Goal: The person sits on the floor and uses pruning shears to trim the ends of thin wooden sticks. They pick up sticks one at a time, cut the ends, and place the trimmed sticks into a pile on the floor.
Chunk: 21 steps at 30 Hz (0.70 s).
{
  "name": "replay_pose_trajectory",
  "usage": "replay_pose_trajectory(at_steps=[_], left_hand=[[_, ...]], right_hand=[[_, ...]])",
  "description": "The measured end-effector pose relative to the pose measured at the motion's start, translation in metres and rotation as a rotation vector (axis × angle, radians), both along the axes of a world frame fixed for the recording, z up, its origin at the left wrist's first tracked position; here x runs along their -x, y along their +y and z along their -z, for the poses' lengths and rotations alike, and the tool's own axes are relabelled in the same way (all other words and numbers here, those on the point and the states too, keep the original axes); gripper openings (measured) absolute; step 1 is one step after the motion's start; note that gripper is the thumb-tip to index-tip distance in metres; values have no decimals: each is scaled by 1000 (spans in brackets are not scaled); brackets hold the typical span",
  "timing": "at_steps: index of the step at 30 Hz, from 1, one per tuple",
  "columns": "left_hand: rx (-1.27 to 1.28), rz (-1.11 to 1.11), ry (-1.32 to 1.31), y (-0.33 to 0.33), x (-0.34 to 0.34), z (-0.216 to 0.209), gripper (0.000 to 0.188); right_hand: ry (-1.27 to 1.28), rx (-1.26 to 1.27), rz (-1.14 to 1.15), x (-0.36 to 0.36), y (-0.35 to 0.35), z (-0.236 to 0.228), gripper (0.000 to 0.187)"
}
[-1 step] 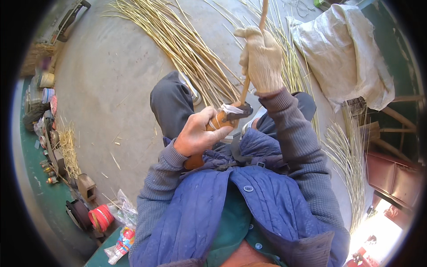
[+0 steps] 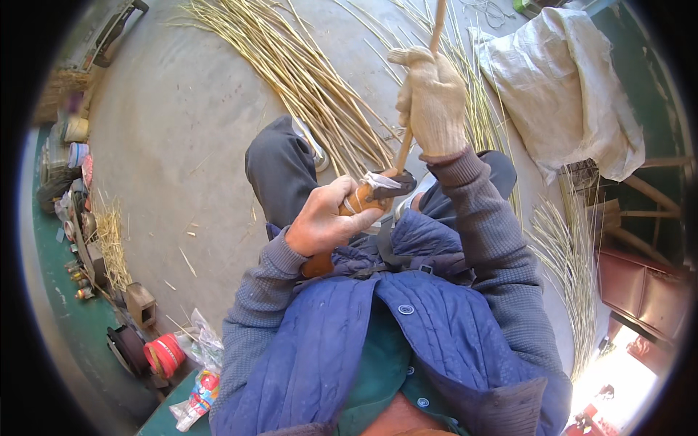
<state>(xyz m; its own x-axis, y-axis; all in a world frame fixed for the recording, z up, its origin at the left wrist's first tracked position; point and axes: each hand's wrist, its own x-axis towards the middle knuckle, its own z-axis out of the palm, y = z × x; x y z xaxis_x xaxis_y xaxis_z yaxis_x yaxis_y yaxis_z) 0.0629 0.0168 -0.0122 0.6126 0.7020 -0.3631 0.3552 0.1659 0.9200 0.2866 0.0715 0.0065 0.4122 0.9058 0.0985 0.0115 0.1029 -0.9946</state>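
Observation:
My bare left hand (image 2: 323,221) is wrapped round the orange-brown wooden handle of a hand tool (image 2: 360,198). The tool has a dark metal head, with white strips tied round where head and handle join. My right hand (image 2: 434,102) wears a cream knitted glove and is closed on a thin tan stalk (image 2: 439,27). The stalk stands steeply, leaning a little to the right, and its lower end meets the metal head. How the head bears on it is too small to make out. Both hands are in front of my bent knees.
A bundle of long tan stalks (image 2: 291,69) lies on the grey floor, reaching my shoe. More stalks lie under my right arm and at the right (image 2: 571,269). A white woven sack (image 2: 556,87) is at the upper right. Red strapping roll (image 2: 166,356) and clutter line the left.
My gloved right hand has shifted slightly right and down with the stalk. The left hand and tool have edged a little to the right.

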Motion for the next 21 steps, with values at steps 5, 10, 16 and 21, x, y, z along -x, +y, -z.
replay_pose_trajectory(at_steps=[5,10,16,21], left_hand=[[-187,66,-138,-9,-4,17,34],[-446,128,-47,-19,1,23,37],[-507,130,-83,-4,11,31,34],[-160,5,19,72,-19,-50,34]], right_hand=[[82,89,-113,8,-44,-2,36],[211,-205,-306,-36,1,-29,39],[500,-276,-287,-95,105,-118,51],[575,-156,-217,-22,81,-95,49]])
